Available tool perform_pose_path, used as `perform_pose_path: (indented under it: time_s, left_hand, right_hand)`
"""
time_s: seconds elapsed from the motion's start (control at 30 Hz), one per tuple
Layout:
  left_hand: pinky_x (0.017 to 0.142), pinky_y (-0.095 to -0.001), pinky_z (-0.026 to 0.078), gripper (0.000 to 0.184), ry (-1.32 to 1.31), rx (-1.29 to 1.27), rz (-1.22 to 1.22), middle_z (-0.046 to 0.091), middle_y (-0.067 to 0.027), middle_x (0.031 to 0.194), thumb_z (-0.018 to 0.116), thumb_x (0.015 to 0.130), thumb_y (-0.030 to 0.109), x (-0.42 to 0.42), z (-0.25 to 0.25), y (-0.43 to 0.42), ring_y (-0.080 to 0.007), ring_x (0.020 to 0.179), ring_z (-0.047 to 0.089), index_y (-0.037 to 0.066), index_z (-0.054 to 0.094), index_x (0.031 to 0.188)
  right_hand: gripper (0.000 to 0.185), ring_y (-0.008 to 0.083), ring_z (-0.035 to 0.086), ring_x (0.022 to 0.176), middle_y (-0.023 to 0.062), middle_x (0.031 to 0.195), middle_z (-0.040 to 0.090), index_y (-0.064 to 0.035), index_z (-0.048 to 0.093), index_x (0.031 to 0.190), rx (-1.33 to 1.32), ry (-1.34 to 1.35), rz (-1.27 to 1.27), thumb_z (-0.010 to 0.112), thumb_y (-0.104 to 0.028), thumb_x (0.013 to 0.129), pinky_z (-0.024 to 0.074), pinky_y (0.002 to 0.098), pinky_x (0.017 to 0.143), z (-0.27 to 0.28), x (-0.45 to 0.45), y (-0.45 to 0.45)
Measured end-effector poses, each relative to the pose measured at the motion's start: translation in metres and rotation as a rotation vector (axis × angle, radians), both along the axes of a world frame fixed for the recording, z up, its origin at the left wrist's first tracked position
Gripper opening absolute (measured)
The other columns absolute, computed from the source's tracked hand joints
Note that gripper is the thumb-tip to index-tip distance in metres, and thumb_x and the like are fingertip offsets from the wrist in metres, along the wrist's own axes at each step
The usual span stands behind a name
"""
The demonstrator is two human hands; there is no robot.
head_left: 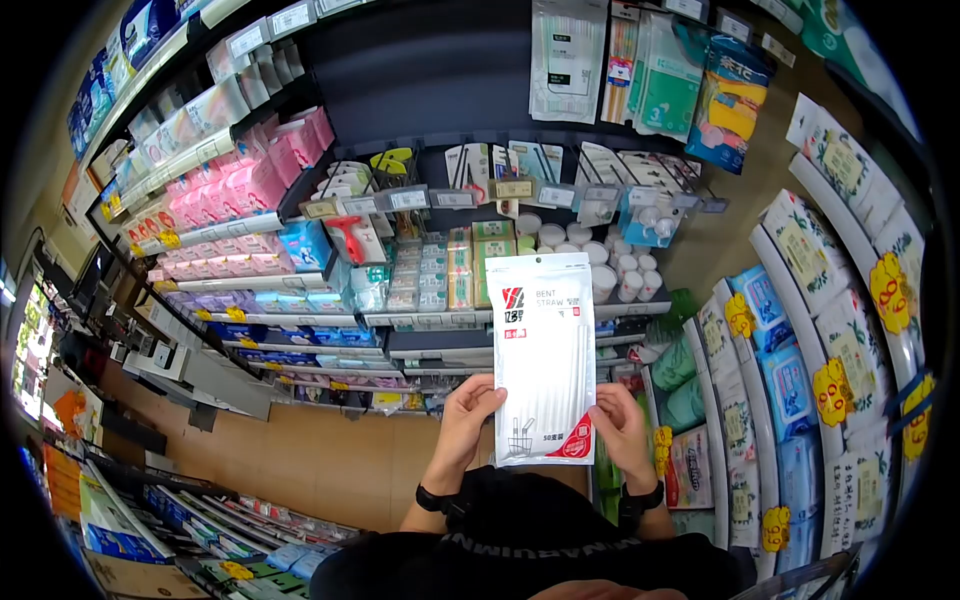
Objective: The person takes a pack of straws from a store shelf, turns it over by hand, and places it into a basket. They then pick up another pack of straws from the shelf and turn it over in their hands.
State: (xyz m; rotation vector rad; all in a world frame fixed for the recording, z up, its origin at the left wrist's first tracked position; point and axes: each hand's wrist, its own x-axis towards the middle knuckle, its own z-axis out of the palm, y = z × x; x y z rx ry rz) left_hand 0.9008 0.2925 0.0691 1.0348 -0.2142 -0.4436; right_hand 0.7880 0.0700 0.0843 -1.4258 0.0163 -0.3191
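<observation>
A white packet of bent straws [544,360] is held upright in front of me, its printed face turned toward the camera. The thumb of my left hand [466,420] presses on the packet's lower left edge, with the fingers curled behind it. My right hand [622,425] pinches the lower right edge near a red corner print. Both wrists wear dark bands. The packet hides part of the shelf behind it, where white round tubs [602,282] and small boxes [461,268] stand.
Pink packs [255,188] fill shelves on the left. More straw packets [567,60] and a blue bag [728,100] hang at the top. Tissue packs [850,350] with yellow price tags line the right shelves. Brown floor [330,440] shows at lower left.
</observation>
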Motion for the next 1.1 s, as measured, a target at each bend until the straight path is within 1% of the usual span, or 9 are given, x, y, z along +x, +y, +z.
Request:
perform_pose_path:
  time_s: [0.1, 0.17, 0.2, 0.27, 0.37, 0.47, 0.67, 0.93, 1.1]
  left_hand:
    - [0.091, -0.0242, 0.047, 0.018, 0.009, -0.001, -0.029, 0.07, -0.006, 0.104, 0.065, 0.095, 0.005, -0.031, -0.005, -0.002, -0.009, 0.097, 0.063, -0.002, 0.064, 0.111]
    - [0.09, -0.0241, 0.048, 0.017, 0.013, 0.009, -0.03, 0.07, -0.0063, 0.104, 0.066, 0.095, 0.005, -0.052, -0.011, -0.004, -0.009, 0.097, 0.063, -0.002, 0.064, 0.11]
    - [0.09, -0.0241, 0.048, 0.017, 0.017, 0.014, -0.029, 0.07, -0.0063, 0.104, 0.066, 0.095, 0.005, -0.063, -0.011, -0.004, -0.009, 0.097, 0.063, -0.002, 0.064, 0.11]
    - [0.088, -0.0236, 0.049, 0.018, 0.012, 0.027, -0.025, 0.07, -0.0066, 0.103, 0.067, 0.094, 0.005, -0.087, -0.01, -0.003, -0.0091, 0.096, 0.064, -0.002, 0.064, 0.11]
    - [0.087, -0.0232, 0.049, 0.02, -0.011, 0.077, 0.029, 0.07, -0.007, 0.104, 0.067, 0.094, 0.006, -0.117, -0.013, 0.002, -0.0094, 0.095, 0.065, -0.003, 0.064, 0.112]
    - [0.09, -0.0256, 0.048, 0.021, -0.013, 0.12, 0.042, 0.07, -0.0057, 0.105, 0.066, 0.095, 0.006, -0.142, -0.02, 0.008, -0.0099, 0.097, 0.063, -0.003, 0.065, 0.113]
    - [0.092, -0.0248, 0.049, 0.025, -0.002, 0.149, -0.025, 0.07, -0.0082, 0.109, 0.066, 0.095, 0.005, -0.176, -0.028, 0.015, -0.0113, 0.103, 0.065, -0.005, 0.063, 0.118]
    - [0.093, -0.0255, 0.049, 0.027, 0.004, 0.176, -0.058, 0.07, -0.0082, 0.11, 0.065, 0.097, 0.009, -0.192, -0.042, 0.022, -0.0111, 0.102, 0.064, -0.005, 0.064, 0.121]
    - [0.09, -0.0253, 0.049, 0.027, -0.019, 0.182, -0.064, 0.07, -0.0072, 0.109, 0.065, 0.097, 0.01, -0.193, -0.032, 0.027, -0.0105, 0.099, 0.064, -0.004, 0.065, 0.12]
  right_hand:
    - [0.03, 0.0145, 0.063, 0.104, 0.0119, 0.111, 0.064, 0.0053, 0.05, 0.126, -0.007, 0.0, -0.022, 0.056, 0.002, 0.097, 0.0488, 0.0263, 0.09, -0.006, -0.033, -0.002]
    - [0.039, 0.0147, 0.062, 0.104, 0.012, 0.113, 0.064, 0.0053, 0.045, 0.135, 0.02, 0.008, -0.037, 0.055, 0.003, 0.097, 0.0487, 0.0265, 0.091, -0.008, -0.055, -0.001]
    - [0.039, 0.0147, 0.062, 0.104, 0.012, 0.113, 0.064, 0.0053, 0.045, 0.135, 0.025, 0.013, -0.036, 0.055, 0.003, 0.097, 0.0487, 0.0265, 0.091, -0.006, -0.067, 0.001]
    - [0.049, 0.0173, 0.063, 0.103, 0.0129, 0.111, 0.064, 0.0049, 0.04, 0.141, 0.02, 0.048, -0.066, 0.055, 0.004, 0.094, 0.0485, 0.0284, 0.092, -0.003, -0.088, 0.005]
    - [0.052, 0.0172, 0.062, 0.104, 0.0133, 0.114, 0.062, 0.0043, 0.039, 0.144, 0.008, 0.051, -0.048, 0.054, 0.004, 0.094, 0.0479, 0.0287, 0.093, -0.007, -0.114, 0.008]
    - [0.049, 0.0161, 0.06, 0.11, 0.0131, 0.119, 0.061, 0.0042, 0.041, 0.142, 0.053, 0.006, -0.025, 0.054, 0.003, 0.095, 0.0471, 0.0281, 0.095, -0.015, -0.133, 0.013]
    - [0.049, 0.0179, 0.057, 0.115, 0.014, 0.127, 0.057, 0.0049, 0.042, 0.141, 0.073, -0.007, -0.077, 0.057, 0.003, 0.094, 0.046, 0.03, 0.099, -0.022, -0.175, 0.019]
    - [0.042, 0.0177, 0.058, 0.112, 0.0133, 0.124, 0.058, 0.0049, 0.046, 0.135, 0.085, 0.048, -0.122, 0.057, 0.002, 0.095, 0.0459, 0.0308, 0.099, -0.031, -0.205, 0.026]
    - [0.038, 0.0165, 0.059, 0.11, 0.0126, 0.12, 0.06, 0.0049, 0.047, 0.133, 0.077, 0.008, -0.146, 0.054, 0.0, 0.096, 0.0464, 0.0298, 0.097, -0.028, -0.204, 0.032]
